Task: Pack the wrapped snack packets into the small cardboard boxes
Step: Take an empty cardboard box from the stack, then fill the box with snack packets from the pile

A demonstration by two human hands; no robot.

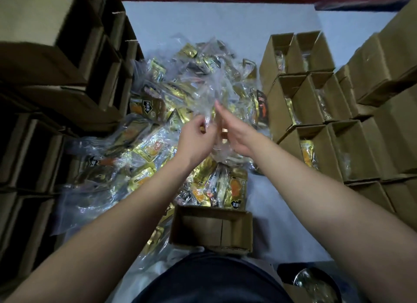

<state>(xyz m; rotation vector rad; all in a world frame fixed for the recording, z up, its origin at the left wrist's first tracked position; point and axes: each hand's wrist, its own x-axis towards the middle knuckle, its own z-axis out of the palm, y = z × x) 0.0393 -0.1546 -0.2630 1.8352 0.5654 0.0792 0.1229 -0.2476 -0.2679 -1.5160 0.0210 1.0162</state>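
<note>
A heap of gold snack packets in clear plastic wrap point(158, 126) covers the middle of the pale surface. Above it, my left hand point(196, 138) pinches a clear wrapped packet point(209, 104) that stands upright between both hands. My right hand point(234, 133) lies flat against the packet's right side, fingers straight and pointing away from me. An open small cardboard box point(191, 235) sits right in front of me, nothing visible inside it.
Open small boxes with packets inside point(300, 95) stand in rows at the right. Dark stacks of open cardboard boxes point(67, 77) line the left side. More closed boxes point(388, 61) rise at the far right. A round dark container point(313, 282) is at the bottom right.
</note>
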